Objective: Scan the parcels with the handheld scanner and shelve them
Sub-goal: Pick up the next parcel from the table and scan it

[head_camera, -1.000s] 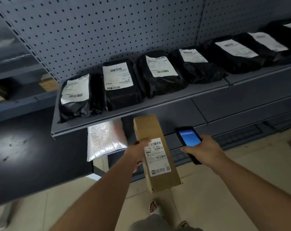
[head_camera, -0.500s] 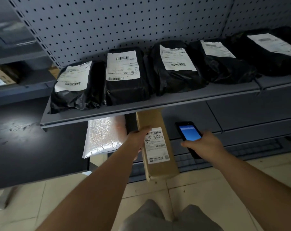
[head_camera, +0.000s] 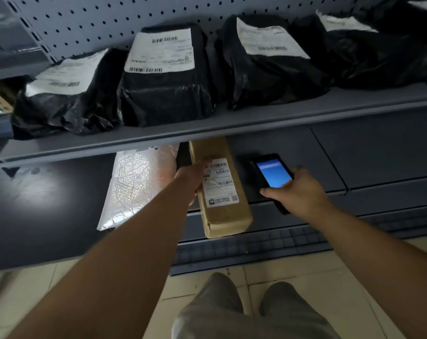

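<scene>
My left hand (head_camera: 191, 178) grips a long brown cardboard parcel (head_camera: 226, 211) by its left side, white label facing up. The parcel's far end is tucked under the grey upper shelf (head_camera: 232, 126), over the lower shelf. To its right my right hand (head_camera: 298, 192) holds the black handheld scanner (head_camera: 272, 176), its blue screen lit and facing me. A silver bubble mailer (head_camera: 131, 189) lies on the lower shelf just left of the brown parcel.
Several black plastic-wrapped parcels (head_camera: 163, 77) with white labels stand in a row on the upper shelf against a pegboard wall (head_camera: 109, 18). A dark lower shelf (head_camera: 41, 211) stretches to the left. My knees (head_camera: 232, 311) and a tiled floor are below.
The view has closed in on the shelves. My left hand has pushed the brown parcel forward, its far end now under the upper shelf. The scanner has stayed beside it.
</scene>
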A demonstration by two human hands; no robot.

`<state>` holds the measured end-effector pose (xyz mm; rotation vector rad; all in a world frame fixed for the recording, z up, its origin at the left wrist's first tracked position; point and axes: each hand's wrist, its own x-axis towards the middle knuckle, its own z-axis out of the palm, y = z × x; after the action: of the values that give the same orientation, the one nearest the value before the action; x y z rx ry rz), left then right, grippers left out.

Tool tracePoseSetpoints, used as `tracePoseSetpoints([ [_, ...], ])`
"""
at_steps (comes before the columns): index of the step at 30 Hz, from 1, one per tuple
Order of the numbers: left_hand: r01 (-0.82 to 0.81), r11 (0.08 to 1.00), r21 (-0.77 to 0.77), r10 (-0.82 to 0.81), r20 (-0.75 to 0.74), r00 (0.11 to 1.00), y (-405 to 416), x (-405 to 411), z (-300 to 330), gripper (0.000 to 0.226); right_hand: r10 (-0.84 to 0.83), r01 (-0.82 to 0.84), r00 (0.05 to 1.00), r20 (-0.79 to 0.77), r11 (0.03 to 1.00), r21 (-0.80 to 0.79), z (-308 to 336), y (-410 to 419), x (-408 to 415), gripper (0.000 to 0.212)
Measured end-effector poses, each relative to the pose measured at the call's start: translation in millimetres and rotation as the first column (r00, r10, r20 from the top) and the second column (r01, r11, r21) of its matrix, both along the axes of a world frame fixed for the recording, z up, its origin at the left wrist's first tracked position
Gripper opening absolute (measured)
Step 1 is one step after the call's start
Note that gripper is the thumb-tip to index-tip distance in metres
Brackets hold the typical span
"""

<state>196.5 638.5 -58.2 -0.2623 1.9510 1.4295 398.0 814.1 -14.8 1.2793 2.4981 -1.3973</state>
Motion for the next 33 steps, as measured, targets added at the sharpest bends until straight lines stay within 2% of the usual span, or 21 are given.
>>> tracePoseSetpoints([
  [6,-0.045,0.999,-0.001,0.045,0.011,0.999,12.4,-22.8,-10.6,0.042,-0.025,0.026,0.997,-0.067,1.0,0.015,-12.8,3.5,-13.8,0.09],
  [11,-0.053,0.998,-0.026,0.052,-0.024,0.998,21.3,-35.1,-9.7,0.04,-0.011,0.012,0.998,-0.056,1.0,0.017,-23.4,10.6,-22.4,0.091],
  [18,-0.05,0.994,-0.096,0.038,-0.125,0.991,29.0,-49.3,-8.8,0.047,-0.019,0.02,0.998,-0.064,1.0,0.015,-36.3,19.7,-22.3,0.085],
  [21,-0.056,0.987,-0.151,0.029,-0.174,0.984,27.7,-50.7,-5.8,0.059,-0.021,0.021,0.998,-0.064,1.0,0.002,-33.4,19.7,-16.9,0.076],
  [24,-0.06,0.976,-0.209,0.0,-0.279,0.96,20.8,-45.4,-0.2,0.06,-0.017,0.018,0.999,-0.049,1.0,0.007,-22.4,17.5,-8.7,0.068],
  [30,-0.003,0.953,-0.302,-0.117,-0.379,0.918,1.0,6.5,58.2,0.045,0.057,-0.057,0.998,0.029,0.998,-0.016,22.1,8.8,14.8,0.063],
  [33,0.001,0.925,-0.381,-0.145,-0.351,0.925,-7.7,39.6,100.2,0.044,0.097,-0.095,0.994,0.043,0.995,-0.04,43.8,3.6,27.9,0.069],
])
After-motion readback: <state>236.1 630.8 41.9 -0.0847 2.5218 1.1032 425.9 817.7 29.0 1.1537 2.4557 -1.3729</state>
